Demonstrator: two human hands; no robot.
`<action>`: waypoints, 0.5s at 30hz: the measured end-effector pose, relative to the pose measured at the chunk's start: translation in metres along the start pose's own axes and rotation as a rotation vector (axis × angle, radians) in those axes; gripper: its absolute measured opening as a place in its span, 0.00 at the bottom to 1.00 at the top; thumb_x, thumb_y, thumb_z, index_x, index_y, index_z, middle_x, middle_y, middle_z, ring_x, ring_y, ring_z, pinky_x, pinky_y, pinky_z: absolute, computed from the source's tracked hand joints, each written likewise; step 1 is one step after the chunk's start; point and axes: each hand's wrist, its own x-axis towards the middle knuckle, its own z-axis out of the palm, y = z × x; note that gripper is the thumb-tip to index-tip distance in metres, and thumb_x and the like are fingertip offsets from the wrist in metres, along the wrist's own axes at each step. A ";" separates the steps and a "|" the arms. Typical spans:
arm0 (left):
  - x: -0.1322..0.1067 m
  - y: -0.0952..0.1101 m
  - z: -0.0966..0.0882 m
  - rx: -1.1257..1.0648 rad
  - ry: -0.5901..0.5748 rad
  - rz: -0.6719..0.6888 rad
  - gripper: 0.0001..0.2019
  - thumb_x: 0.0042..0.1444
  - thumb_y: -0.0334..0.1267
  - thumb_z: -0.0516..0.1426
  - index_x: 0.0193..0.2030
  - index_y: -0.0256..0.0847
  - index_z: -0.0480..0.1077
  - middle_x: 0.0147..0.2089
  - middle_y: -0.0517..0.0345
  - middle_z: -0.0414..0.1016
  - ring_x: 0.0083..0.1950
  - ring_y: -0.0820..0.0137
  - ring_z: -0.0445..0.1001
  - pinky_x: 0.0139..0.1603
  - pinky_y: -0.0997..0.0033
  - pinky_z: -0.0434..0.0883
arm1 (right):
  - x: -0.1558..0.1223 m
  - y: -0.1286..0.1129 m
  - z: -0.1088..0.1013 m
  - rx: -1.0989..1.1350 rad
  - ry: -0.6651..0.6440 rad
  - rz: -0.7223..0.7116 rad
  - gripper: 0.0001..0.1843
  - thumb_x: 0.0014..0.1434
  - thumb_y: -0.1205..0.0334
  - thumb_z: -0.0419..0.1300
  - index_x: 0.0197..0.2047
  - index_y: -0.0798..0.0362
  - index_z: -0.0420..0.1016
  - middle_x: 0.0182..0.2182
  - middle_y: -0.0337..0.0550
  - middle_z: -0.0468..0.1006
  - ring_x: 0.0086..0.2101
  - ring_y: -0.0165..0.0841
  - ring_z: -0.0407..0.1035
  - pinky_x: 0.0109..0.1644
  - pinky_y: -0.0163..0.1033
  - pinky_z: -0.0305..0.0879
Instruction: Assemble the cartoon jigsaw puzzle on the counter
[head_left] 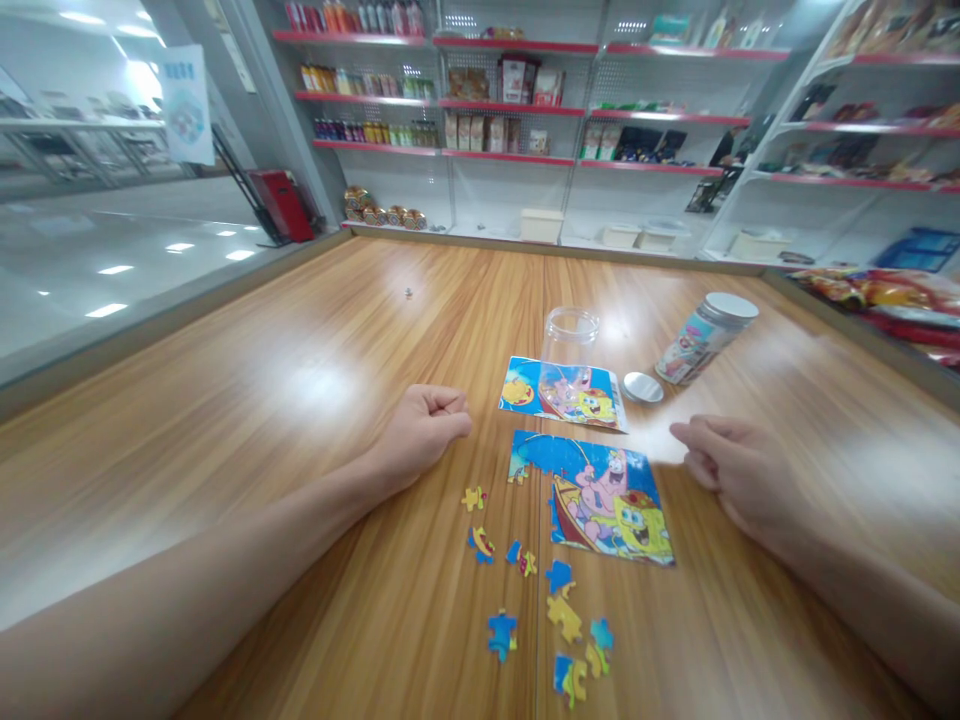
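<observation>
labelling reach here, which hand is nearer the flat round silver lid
Right. The right hand is to the near right of the lid, not touching it; the left hand is farther off, to its left.

Can't read any words or numbers. Too small and blurry on the cartoon picture card (523,392), tall jar (694,342), hanging poster (186,110) and shop packets (517,78).

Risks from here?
The clear jar appears to stand on the picture card, so tugging the card might topple it. Loose pieces lie beside the part-built puzzle; a careless sweep of the left hand could scatter them.
</observation>
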 end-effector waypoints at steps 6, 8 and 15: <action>0.001 0.006 -0.005 0.092 -0.194 0.054 0.20 0.45 0.29 0.57 0.19 0.40 0.44 0.19 0.67 0.44 0.22 0.79 0.43 0.25 0.72 0.42 | -0.015 -0.050 0.050 -0.339 0.113 -0.588 0.23 0.62 0.60 0.62 0.19 0.51 0.57 0.17 0.34 0.53 0.19 0.26 0.48 0.23 0.39 0.42; 0.002 0.009 -0.015 0.116 -0.327 0.055 0.20 0.44 0.31 0.58 0.19 0.40 0.46 0.19 0.66 0.46 0.23 0.78 0.46 0.26 0.72 0.45 | -0.026 -0.053 0.065 -0.493 0.107 -1.026 0.22 0.58 0.67 0.63 0.20 0.51 0.56 0.17 0.34 0.53 0.20 0.27 0.47 0.26 0.41 0.41; 0.003 0.024 -0.028 0.436 -0.805 0.231 0.04 0.47 0.27 0.57 0.29 0.38 0.66 0.28 0.60 0.65 0.27 0.74 0.61 0.28 0.72 0.57 | -0.024 -0.030 0.071 -0.581 -0.083 -1.205 0.21 0.54 0.74 0.63 0.22 0.51 0.54 0.17 0.32 0.56 0.21 0.27 0.47 0.28 0.41 0.42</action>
